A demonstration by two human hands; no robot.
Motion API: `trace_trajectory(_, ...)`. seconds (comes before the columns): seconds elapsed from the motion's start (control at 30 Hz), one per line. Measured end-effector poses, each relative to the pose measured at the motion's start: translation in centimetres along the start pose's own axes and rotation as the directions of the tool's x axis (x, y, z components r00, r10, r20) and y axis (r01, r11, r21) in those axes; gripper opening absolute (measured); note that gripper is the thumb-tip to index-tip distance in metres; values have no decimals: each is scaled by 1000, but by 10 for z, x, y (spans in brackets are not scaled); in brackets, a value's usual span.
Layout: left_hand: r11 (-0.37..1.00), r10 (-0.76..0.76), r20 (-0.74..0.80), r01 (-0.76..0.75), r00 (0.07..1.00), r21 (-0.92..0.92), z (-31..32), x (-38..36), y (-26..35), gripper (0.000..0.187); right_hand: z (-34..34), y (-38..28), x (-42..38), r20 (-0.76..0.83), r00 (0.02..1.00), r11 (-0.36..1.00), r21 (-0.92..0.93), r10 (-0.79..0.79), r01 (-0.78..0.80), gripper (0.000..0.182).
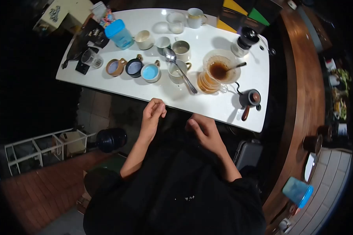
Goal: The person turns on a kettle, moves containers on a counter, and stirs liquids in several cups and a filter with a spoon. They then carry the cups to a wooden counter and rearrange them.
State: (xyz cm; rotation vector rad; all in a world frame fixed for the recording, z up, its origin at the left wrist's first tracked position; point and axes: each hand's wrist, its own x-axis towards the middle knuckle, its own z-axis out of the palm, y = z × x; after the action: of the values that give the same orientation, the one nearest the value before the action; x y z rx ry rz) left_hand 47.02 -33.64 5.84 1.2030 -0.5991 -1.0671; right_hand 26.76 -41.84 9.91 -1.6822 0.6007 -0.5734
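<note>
My left hand [153,112] is at the near edge of the white table [117,83], its fingers loosely curled in and nothing visible in them. Further right, my right hand [204,131] is just below the same edge, thumb folded over and the other fingers largely tucked out of sight. Beyond the hands, a glass dripper [232,58] with dark coffee and a spoon handle sits on a ribbed glass server [208,83]. A long spoon [182,74] lies across a glass cup [175,75]. A small black kettle [249,98] stands at the right.
Several small cups, including a blue-filled cup [150,72], stand across the table. A blue-lidded container [119,34], a tipped-looking clear glass [92,58] and a hand grinder [245,41] are further back. A wooden counter [302,105] runs along the right.
</note>
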Motion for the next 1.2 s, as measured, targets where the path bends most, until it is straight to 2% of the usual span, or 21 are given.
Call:
trace_trajectory(0.1,1000,16,-106,-15,994,11,-23,-10,-4,12,2,-3,15,169,986,1000,-22,-6,10,20)
trace_trajectory(0.23,998,60,-224,-57,973,20,-51,-17,5,14,15,-9,31,264,964,1000,-14,18,-15,18)
trace_trajectory(0.3,996,66,-314,-84,947,-42,-66,-15,7,14,25,-7,38,282,959,1000,4,-11,10,18)
trace_trajectory(0.47,994,64,-356,-93,932,-64,-103,6,17,14,54,-2,59,281,960,1000,28,1,-10,18)
trace_trajectory(0.63,994,109,-309,-105,945,30,-154,40,34,6,93,6,99,241,967,996,-47,82,-73,17)
trace_trajectory(0.67,994,108,-302,-93,947,63,-179,50,28,18,105,10,109,182,982,998,-52,51,-42,16)
trace_trajectory(0.7,994,102,-290,-88,951,59,-193,58,31,18,115,9,119,125,992,998,-62,22,-14,15)
trace_trajectory(0.73,982,154,-335,-106,930,158,-205,66,33,28,125,4,130,109,989,994,-60,97,-91,13)
trace_trajectory(0.77,959,212,-369,-121,905,255,-217,77,34,39,135,2,140,95,990,993,-67,104,-98,13)
trace_trajectory(0.8,932,200,-356,-65,913,357,-239,89,28,63,144,1,151,67,994,989,-120,91,-83,14)
trace_trajectory(0.83,934,193,-343,-64,919,352,-252,101,25,63,153,1,160,41,996,983,-173,77,-69,16)
trace_trajectory(0.87,857,292,-275,-124,916,500,-264,112,22,71,161,2,169,28,996,981,-175,85,-79,16)
trace_trajectory(0.9,754,381,-191,-185,905,630,-274,122,22,80,169,3,179,-74,997,961,-274,11,-31,20)
trace_trajectory(0.93,728,346,-147,-166,926,666,-283,132,24,94,175,4,189,-165,984,926,-377,-73,6,25)
trace_trajectory(0.97,731,338,-138,-167,931,662,-290,141,23,94,176,5,199,-150,986,897,-443,-76,1,36)
trace_trajectory(1.03,605,356,-32,-205,934,769,-296,156,22,99,181,8,219,-203,973,808,-588,-105,-36,49)
trace_trajectory(1.07,550,376,23,-243,926,799,-299,163,22,102,182,10,229,-214,972,803,-594,-98,-49,49)
trace_trajectory(1.13,572,311,46,-225,949,789,-300,169,29,101,181,16,249,-203,963,647,-761,-175,-43,70)
trace_trajectory(1.17,586,252,60,-202,966,785,-299,172,32,101,181,21,257,-209,962,638,-768,-177,-50,70)
trace_trajectory(1.2,570,295,96,-256,951,781,-299,175,32,100,181,30,265,-174,977,574,-816,-124,-72,79)
